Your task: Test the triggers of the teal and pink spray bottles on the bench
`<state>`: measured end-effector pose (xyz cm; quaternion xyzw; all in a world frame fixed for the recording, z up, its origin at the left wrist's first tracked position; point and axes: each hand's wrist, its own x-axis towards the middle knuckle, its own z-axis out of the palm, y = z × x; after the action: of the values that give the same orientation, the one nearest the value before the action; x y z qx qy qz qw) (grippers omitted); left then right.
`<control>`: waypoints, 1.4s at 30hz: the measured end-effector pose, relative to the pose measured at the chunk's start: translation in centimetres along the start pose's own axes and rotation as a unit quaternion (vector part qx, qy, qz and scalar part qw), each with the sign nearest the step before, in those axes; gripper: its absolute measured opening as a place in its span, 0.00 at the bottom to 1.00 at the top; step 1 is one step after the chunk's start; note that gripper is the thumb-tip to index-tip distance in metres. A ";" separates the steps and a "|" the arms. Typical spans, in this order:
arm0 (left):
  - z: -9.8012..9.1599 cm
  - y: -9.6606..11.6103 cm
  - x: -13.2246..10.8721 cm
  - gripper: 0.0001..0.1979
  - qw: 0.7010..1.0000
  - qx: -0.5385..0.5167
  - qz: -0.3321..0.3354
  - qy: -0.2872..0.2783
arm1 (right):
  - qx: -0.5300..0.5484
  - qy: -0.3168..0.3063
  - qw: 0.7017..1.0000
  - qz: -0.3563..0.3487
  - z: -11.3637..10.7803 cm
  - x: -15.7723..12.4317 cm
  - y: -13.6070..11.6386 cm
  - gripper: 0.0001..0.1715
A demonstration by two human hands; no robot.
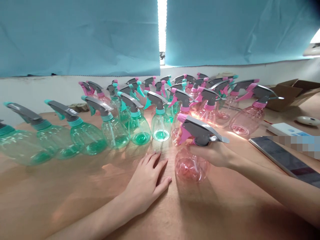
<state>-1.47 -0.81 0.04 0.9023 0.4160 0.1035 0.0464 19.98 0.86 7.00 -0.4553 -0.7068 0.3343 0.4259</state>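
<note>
Gripping front pink spray bottle (191,166) up high with right hand (217,153), prob for control; resting left hand (150,178), fingers loosely spread, left of bottle, for balance maybe.

Held bottle (192,168): see-through pink; trigger (185,133) pink, spray head (200,130) grey. Front-left bottles (140,131): see-through green, collars (135,113) turquoise, heads grey. Rear bottles (173,106): pink and turquoise parts mixed. Curtains (80,36): plain dusty blue. Wall (30,90): white. Tabletop (87,200): light brown, pinkish glints. Phone (282,156): dark screen, pale edge. Box (282,98): cardboard brown. Flat device (283,128): white, blue patch.
</note>
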 end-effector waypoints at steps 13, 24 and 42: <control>0.1 -0.2 -0.2 0.23 1.000 -0.010 0.001 0.019 | 0.029 -0.046 0.998 -0.026 -0.1 0.1 0.9 0.20; 0.1 -0.1 -0.2 0.23 1.000 -0.009 -0.001 0.010 | 0.055 -0.053 0.996 -0.050 0.0 0.3 0.8 0.31; 0.0 0.1 -0.2 0.22 1.000 -0.006 -0.007 0.012 | 0.060 -0.066 0.994 -0.069 0.0 0.3 0.9 0.31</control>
<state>-1.54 -1.02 0.03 0.8975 0.4227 0.1165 0.0473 20.18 1.45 6.34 -0.3562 -0.7416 0.3755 0.4267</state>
